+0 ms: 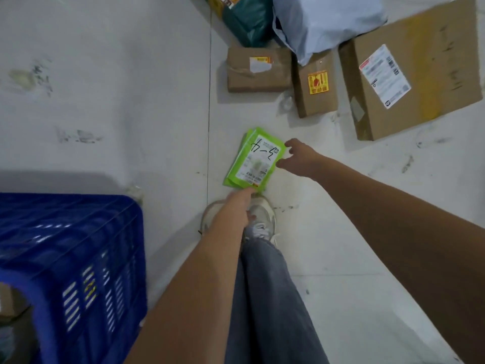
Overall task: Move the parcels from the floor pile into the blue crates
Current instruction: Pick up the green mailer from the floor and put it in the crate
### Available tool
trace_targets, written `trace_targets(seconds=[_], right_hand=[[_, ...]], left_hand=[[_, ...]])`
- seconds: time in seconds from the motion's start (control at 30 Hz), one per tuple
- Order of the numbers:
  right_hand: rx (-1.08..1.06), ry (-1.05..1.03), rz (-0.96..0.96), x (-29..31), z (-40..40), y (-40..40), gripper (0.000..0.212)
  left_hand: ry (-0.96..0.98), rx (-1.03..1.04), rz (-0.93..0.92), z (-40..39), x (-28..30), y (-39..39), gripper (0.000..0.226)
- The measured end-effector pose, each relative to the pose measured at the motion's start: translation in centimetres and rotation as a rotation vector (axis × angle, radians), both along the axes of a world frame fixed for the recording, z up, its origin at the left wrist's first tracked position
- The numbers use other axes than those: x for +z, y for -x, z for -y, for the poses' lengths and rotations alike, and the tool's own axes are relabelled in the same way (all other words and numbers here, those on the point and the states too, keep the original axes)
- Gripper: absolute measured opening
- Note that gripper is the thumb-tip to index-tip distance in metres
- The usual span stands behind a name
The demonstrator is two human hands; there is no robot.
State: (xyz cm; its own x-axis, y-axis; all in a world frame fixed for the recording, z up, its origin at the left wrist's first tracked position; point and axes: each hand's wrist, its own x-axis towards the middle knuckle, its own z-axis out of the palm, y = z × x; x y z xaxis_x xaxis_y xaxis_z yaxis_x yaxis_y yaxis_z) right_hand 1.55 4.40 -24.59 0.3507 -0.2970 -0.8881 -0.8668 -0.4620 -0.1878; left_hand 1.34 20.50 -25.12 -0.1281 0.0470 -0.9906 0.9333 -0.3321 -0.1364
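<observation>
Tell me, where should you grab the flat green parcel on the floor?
Probably by its long right edge, coming from the right where the right hand is open. The green parcel lies flat, so fingers must slip under an edge; the left hand touches the near end.

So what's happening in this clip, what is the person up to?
A person is bending over a green mailer that lies flat on the floor just ahead of their shoe. The left hand reaches its near edge and the right hand is open at its right edge; neither has lifted it yet. Further back sit three cardboard boxes and some plastic bags. A blue crate stands at the person's left, with something already inside.
</observation>
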Motion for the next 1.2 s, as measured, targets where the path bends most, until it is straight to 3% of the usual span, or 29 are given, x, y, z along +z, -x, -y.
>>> trace_targets(seconds=[0.27, 0.5, 0.57, 0.67, 0.77, 0.87, 0.93, 1.03, 1.1, 1.2], right_hand=[[0.179, 0.083, 0.049, -9.1, 1.3, -0.8, 0.065], [0.212, 0.052, 0.033, -10.0, 1.3, -1.4, 0.05], [0.063, -0.01, 0.043, -8.6, 1.4, -1.4, 0.037], [-0.388, -0.209, 0.051, -4.8, 1.3, -0.7, 0.034], [-0.698, -0.365, 0.076, -0.6, 0.3, 0.5, 0.033], [-0.938, -0.425, 0.149, 4.0, -1.4, 1.0, 0.03], [-1.095, -0.484, 0.186, 7.0, -2.8, 1.0, 0.033], [-1.165, -0.609, 0.244, 10.7, -5.0, 0.4, 0.031], [-1.134, -0.675, 0.248, 12.8, -6.3, -0.2, 0.031], [-1.058, -0.657, 0.275, 15.2, -7.1, -1.7, 0.035]], left_hand=[[-0.173, 0.269, 0.095, -0.9, -8.3, 0.0, 0.046], [-0.141, 0.427, 0.239, 0.9, -8.7, -0.6, 0.045], [-0.127, 0.425, 0.321, 1.0, -7.6, -1.3, 0.035], [-0.1, 0.329, 0.478, -0.1, -5.2, -3.0, 0.025], [-0.062, 0.314, 0.605, -1.8, -2.0, -4.8, 0.035], [-0.031, 0.281, 0.504, -3.2, 2.4, -6.1, 0.062], [0.127, 0.391, 0.358, -3.4, 5.9, -6.6, 0.073], [0.318, 0.47, 0.383, -3.1, 10.4, -7.3, 0.044], [0.273, 0.431, 0.507, -3.3, 12.7, -8.0, 0.024], [0.21, 0.43, 0.616, -4.5, 14.9, -9.3, 0.025]])
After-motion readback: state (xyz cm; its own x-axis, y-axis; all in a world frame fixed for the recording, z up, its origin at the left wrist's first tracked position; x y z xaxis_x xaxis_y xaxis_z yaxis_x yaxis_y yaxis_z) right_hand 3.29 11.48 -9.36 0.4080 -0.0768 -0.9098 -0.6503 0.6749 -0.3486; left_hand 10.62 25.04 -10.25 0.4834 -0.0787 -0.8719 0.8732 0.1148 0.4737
